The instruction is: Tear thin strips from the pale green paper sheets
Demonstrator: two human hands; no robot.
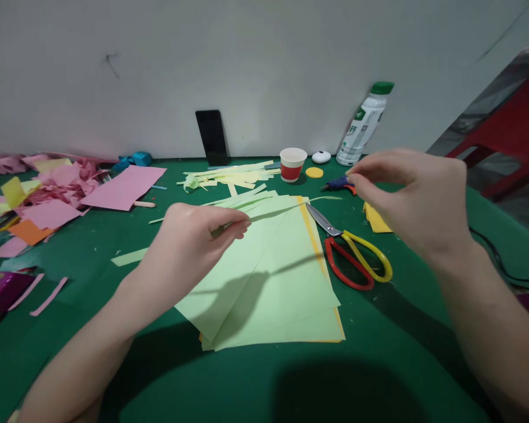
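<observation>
Between thumb and fingers, my left hand [198, 247] pinches one end of a thin light green paper strip [291, 207]. The strip stretches to the right above a stack of light green paper sheets [273, 294], its far end free and slightly curved. My right hand [405, 200] is raised to the right of that end, thumb and forefinger pressed together; whether anything is between them I cannot make out. Scissors [332, 229] with one red and one yellow handle lie partly on the stack's right edge, blades pointing away. More cut green strips [242, 201] lie behind the left hand.
Along the wall stand a phone [212, 136], a paper cup [293, 164] and a leaning bottle [365, 126]. Small blue pliers [338, 184] and folded yellow paper [376, 218] lie near my right hand. Pink paper [124, 187] and scraps cover the left side.
</observation>
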